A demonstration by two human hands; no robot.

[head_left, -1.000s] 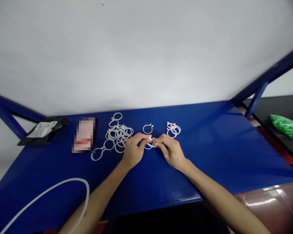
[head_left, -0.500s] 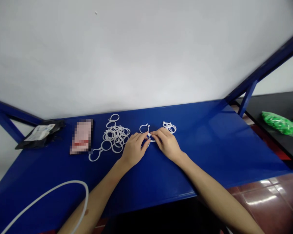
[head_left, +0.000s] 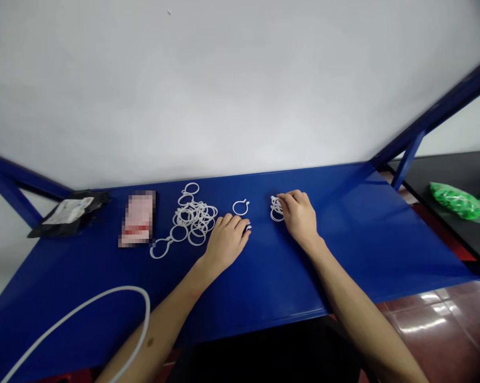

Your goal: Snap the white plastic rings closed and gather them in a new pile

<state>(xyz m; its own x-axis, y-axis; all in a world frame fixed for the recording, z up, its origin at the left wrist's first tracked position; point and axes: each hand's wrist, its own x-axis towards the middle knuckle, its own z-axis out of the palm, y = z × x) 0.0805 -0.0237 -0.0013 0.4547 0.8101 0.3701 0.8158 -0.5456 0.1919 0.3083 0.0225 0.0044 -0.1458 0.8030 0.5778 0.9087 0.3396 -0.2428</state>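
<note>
My left hand [head_left: 227,239] lies palm down on the blue table [head_left: 343,255], fingers curled, with a bit of a white plastic ring [head_left: 248,227] showing at its fingertips. My right hand [head_left: 300,216] is further right, its fingertips on a small stack of white rings [head_left: 275,209]; its fingers hide whether it grips one. A single white ring [head_left: 240,207] lies between the hands, just beyond the left one. A larger heap of white rings [head_left: 194,215] sits left of my left hand, with two linked rings [head_left: 162,248] at its near-left end.
A pixelated pink packet [head_left: 138,218] and a black pouch [head_left: 69,212] lie at the table's left. A white tube [head_left: 104,298] curves over the near-left corner. Blue frame struts [head_left: 423,127] rise at both ends. A green bag [head_left: 461,204] sits on a dark surface at right.
The hands had been together pinching one ring at the table's middle. They have parted: my right hand moved right onto the small stack, my left hand dropped flat onto the table.
</note>
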